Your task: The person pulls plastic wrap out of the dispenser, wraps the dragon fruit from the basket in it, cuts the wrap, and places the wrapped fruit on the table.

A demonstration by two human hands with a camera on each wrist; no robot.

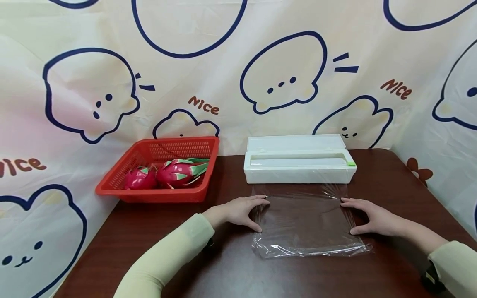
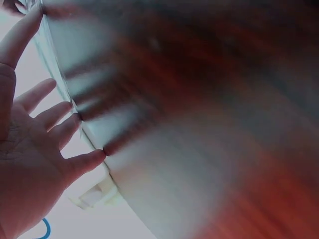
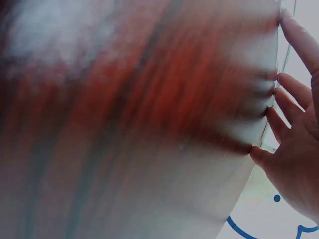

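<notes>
A sheet of clear plastic wrap (image 1: 305,223) lies spread over the dark table, its near edge bunched into a wrinkled, shiny strip. At its far side the film runs up to a white cling film box (image 1: 298,174) with its lid tipped back. My left hand (image 1: 240,211) rests its fingertips at the sheet's left edge, thumb and fingers spread. At the right edge, my right hand (image 1: 374,217) touches down in much the same way. Both wrist views show spread fingers (image 2: 65,132) with the tips right at the tabletop and the palms raised.
A red plastic basket (image 1: 149,197) stands at the back left, holding two dragon fruits (image 1: 178,173). The brown table (image 1: 179,265) meets a printed cloth backdrop (image 1: 208,78) along its back. A small green tab (image 1: 351,164) sits at the box's right end.
</notes>
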